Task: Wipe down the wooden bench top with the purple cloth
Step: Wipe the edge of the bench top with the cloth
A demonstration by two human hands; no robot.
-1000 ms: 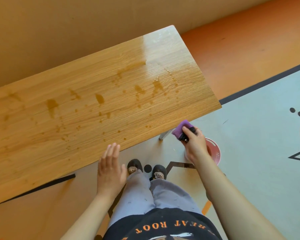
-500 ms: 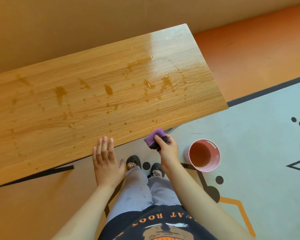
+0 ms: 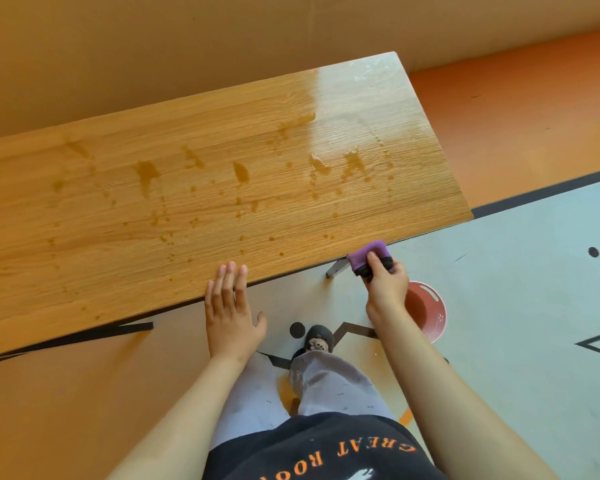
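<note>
A long wooden bench top (image 3: 201,202) runs across the view, spotted with brown liquid stains and drops. My right hand (image 3: 385,285) is shut on a bunched purple cloth (image 3: 366,255) with a dark underside, held at the bench's near edge toward its right end. My left hand (image 3: 227,306) is flat with fingers together, its fingertips resting on the near edge of the bench.
A pink bowl (image 3: 430,315) sits on the floor right of my right wrist, partly hidden by it. A metal bench leg (image 3: 335,268) shows under the edge. My legs and a shoe (image 3: 317,342) stand close to the bench. A wall backs the bench.
My right hand carried the cloth up from over the bowl to the bench's near edge. My left hand moved forward until its fingertips reached the edge.
</note>
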